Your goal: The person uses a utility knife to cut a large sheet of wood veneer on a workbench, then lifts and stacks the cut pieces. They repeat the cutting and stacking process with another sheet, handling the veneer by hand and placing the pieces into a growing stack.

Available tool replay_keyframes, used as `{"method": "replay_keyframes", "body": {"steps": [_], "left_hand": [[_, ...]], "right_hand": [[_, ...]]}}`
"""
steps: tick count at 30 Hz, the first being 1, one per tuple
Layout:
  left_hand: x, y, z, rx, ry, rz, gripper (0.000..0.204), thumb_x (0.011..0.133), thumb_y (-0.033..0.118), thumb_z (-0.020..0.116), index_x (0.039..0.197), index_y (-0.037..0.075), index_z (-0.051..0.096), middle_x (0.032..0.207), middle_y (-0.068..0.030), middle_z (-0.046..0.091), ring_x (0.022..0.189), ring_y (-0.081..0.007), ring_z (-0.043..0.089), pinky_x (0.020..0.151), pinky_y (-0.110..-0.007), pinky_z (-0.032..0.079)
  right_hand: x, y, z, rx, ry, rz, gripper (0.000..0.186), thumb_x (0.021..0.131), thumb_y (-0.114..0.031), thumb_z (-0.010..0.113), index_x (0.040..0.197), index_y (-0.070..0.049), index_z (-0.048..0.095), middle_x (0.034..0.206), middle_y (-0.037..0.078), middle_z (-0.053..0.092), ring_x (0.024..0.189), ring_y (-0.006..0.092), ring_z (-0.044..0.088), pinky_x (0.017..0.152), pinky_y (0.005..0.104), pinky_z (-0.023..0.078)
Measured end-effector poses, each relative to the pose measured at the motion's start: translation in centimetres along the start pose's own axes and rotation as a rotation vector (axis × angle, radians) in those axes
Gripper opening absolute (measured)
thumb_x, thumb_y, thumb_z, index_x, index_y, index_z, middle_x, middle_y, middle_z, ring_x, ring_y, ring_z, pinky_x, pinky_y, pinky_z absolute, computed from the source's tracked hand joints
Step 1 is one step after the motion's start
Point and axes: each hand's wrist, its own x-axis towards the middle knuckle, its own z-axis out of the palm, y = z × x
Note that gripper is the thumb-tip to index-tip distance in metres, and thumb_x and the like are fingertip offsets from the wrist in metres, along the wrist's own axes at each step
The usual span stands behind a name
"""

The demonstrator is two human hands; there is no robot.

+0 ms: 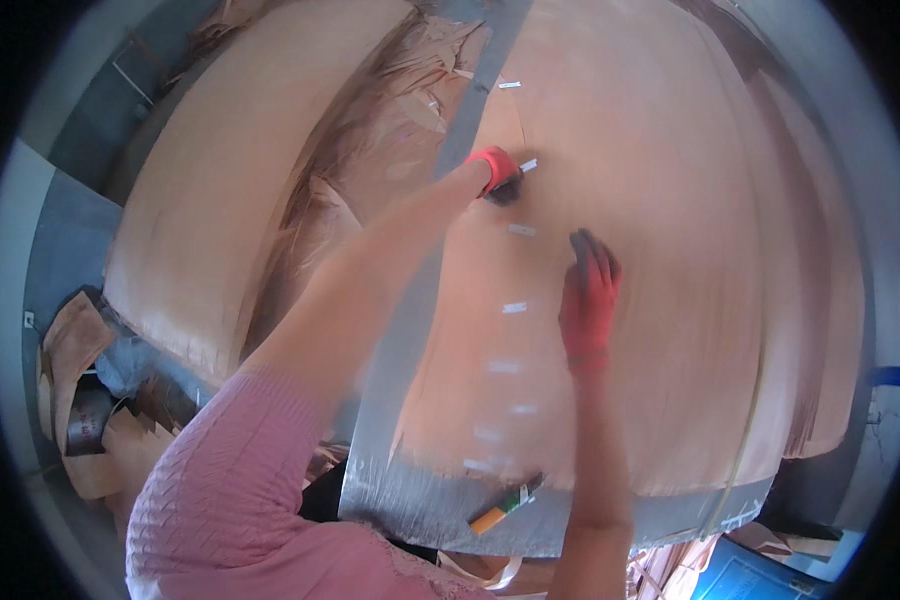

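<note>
A wide, thin reddish-tan wood veneer sheet lies on the grey tabletop before me. Short white tape strips dot its left part in a rough line running away from me. My left hand, in a red glove with dark fingers, is curled closed at the far part of that line. Right beside it is a slanted white strip; I cannot tell whether the fingers grip it. Gloved alike, my right hand is over the veneer to the right of the strips, fingers extended and nothing visible in them.
On the near table edge lies a slim tool with an orange and green handle. Another veneer stack stands at left, with crumpled scraps in between. A blue bin sits at the lower right, and more layered sheets at far right.
</note>
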Motion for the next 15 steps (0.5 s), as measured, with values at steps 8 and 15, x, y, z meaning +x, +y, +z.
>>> {"method": "replay_keyframes", "body": {"steps": [8, 15], "left_hand": [[1.7, 1.3, 1.0, 1.204, 0.020, 0.552, 0.026, 0.069, 0.017, 0.076, 0.095, 0.018, 0.074, 0.101, -0.0079, 0.073, 0.096, -0.0287, 0.070, 0.080, -0.040, 0.055], [0.4, -1.8, -1.3, 0.556, -0.084, 0.774, 0.022, 0.074, 0.021, 0.073, 0.096, 0.020, 0.074, 0.098, -0.0100, 0.072, 0.092, -0.0316, 0.069, 0.079, -0.042, 0.055]], "right_hand": [[11.0, 7.9, 11.5, -0.358, -0.289, -0.084, 0.046, 0.091, -0.026, 0.059, 0.135, -0.017, 0.055, 0.139, 0.003, 0.054, 0.130, 0.0252, 0.046, 0.098, 0.0482, 0.039], [9.6, 10.2, 12.9, -0.481, -0.388, -0.147, 0.055, 0.087, -0.039, 0.062, 0.138, -0.019, 0.053, 0.144, 0.002, 0.050, 0.132, 0.0240, 0.044, 0.094, 0.0507, 0.040]]}}
